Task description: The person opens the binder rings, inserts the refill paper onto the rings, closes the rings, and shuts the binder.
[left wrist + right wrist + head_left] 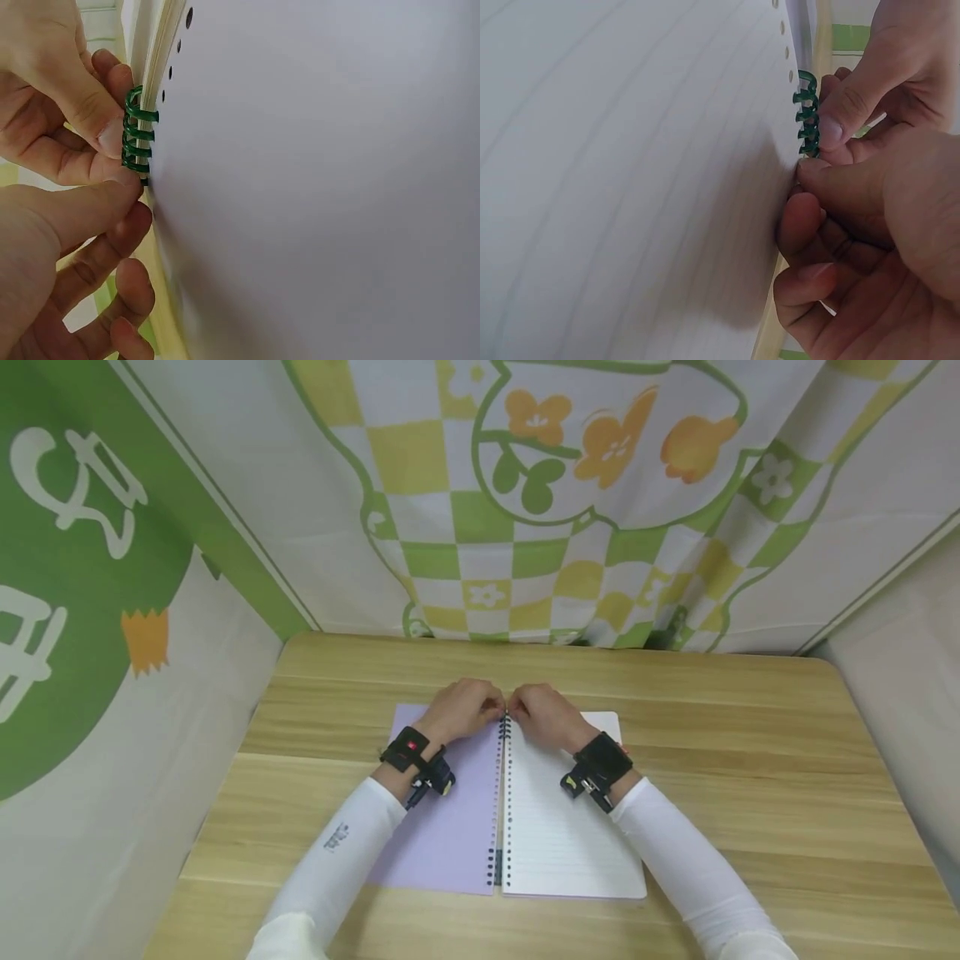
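An open notebook lies on the table, a lavender cover (442, 827) on the left and a lined white page (573, 835) on the right. Holes run down both inner edges. At the top of the spine is a short green plastic binding comb (139, 135), its rings through the holes. My left hand (467, 708) and right hand (546, 714) meet there. Left thumb and fingertips pinch the end of the comb; right thumb and fingers grip it from the other side. Curled fingers hide part of the comb in the right wrist view.
A second short dark binding piece (498, 867) sits at the bottom of the spine. The wooden table (757, 793) extends on both sides of the notebook. A checked curtain (525, 560) hangs behind its far edge, and a printed cloth wall (187, 710) stands at left.
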`<state>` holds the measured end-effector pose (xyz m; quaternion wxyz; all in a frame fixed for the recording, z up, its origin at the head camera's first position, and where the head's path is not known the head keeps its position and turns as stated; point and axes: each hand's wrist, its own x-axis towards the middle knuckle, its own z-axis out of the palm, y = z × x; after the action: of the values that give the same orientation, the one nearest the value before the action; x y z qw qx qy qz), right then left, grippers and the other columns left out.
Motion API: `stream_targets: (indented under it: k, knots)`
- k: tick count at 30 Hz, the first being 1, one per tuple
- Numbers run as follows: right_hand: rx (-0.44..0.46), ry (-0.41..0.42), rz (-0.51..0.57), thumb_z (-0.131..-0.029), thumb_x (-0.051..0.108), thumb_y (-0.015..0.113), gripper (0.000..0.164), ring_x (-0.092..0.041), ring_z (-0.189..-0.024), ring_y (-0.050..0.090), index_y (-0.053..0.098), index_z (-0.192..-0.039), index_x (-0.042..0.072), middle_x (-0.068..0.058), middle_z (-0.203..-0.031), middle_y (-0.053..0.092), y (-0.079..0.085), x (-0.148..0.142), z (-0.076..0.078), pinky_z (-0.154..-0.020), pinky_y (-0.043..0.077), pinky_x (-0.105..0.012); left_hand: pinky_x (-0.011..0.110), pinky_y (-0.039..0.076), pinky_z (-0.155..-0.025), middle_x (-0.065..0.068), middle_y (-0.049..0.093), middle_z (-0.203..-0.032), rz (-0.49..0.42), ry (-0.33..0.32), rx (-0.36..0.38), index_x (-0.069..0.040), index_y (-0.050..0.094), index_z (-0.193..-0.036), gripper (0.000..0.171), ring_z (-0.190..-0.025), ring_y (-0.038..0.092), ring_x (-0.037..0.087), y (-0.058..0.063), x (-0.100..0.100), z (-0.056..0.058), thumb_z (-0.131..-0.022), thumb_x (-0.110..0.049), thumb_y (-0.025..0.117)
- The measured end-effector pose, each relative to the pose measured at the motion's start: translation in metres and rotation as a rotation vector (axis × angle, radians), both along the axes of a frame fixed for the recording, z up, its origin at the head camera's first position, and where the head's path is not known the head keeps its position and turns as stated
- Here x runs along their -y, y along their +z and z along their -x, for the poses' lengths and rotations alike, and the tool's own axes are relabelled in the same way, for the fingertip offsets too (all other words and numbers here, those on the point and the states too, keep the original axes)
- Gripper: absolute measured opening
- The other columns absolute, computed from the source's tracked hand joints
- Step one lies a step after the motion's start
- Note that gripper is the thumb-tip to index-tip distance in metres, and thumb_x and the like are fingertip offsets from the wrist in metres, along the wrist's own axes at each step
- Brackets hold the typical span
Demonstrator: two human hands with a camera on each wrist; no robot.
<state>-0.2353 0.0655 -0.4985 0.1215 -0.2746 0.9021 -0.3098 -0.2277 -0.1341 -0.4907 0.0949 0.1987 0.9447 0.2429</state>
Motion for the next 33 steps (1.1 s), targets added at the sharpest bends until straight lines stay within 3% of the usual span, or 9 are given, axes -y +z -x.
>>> stream_targets:
  k: [5,12,16,23,33]
  knots:
    - [-0.004,-0.003,0.007,-0.104,0.004,0.062,0.014,-0.014,-0.080,0.061,0.075,-0.100,0.004,-0.004,-0.090,0.069,0.001,-0.002,-0.006,-0.073,0.053,-0.030,0.038,0.058,-0.085,-0.003,0.078,-0.107,-0.017,0.026,0.007,-0.020,0.082,-0.105,0.008,-0.095,0.068,0.015,0.001,0.002,-0.007,-0.101,-0.024,0.076]
    - [0.002,-0.004,0.001,-0.102,0.003,0.065,0.013,-0.015,-0.084,0.063,0.077,-0.106,0.002,-0.006,-0.097,0.074,0.006,-0.009,-0.027,-0.077,0.056,-0.033,0.031,0.055,-0.077,-0.008,0.074,-0.099,-0.051,0.029,0.006,-0.023,0.081,-0.102,0.004,-0.086,0.064,0.010,0.000,0.005,-0.031,-0.100,-0.025,0.077]
    - [-0.046,0.028,0.016,-0.100,0.002,0.067,0.011,-0.015,-0.084,0.065,0.078,-0.102,0.002,-0.007,-0.095,0.076,0.005,-0.009,-0.034,-0.078,0.058,-0.033,0.030,0.055,-0.077,-0.009,0.073,-0.098,-0.058,0.030,0.021,-0.024,0.080,-0.100,0.004,-0.087,0.064,0.008,-0.004,0.004,-0.041,-0.097,-0.023,0.080]
    - [-0.082,0.019,0.008,-0.099,0.003,0.069,0.010,-0.014,-0.082,0.065,0.078,-0.102,0.003,-0.007,-0.095,0.076,-0.001,-0.006,-0.037,-0.076,0.057,-0.031,0.030,0.054,-0.074,-0.008,0.072,-0.095,-0.061,0.085,-0.019,-0.022,0.080,-0.098,0.004,-0.085,0.063,0.009,-0.010,0.000,-0.047,-0.095,-0.020,0.081]
    - [-0.072,-0.016,0.011,-0.099,0.004,0.070,0.008,-0.014,-0.082,0.064,0.077,-0.101,0.005,-0.005,-0.094,0.074,-0.005,-0.004,-0.040,-0.076,0.057,-0.032,0.032,0.056,-0.076,-0.005,0.077,-0.099,-0.057,0.107,-0.025,-0.020,0.083,-0.100,0.004,-0.086,0.066,0.010,-0.007,-0.002,-0.049,-0.096,-0.019,0.081]
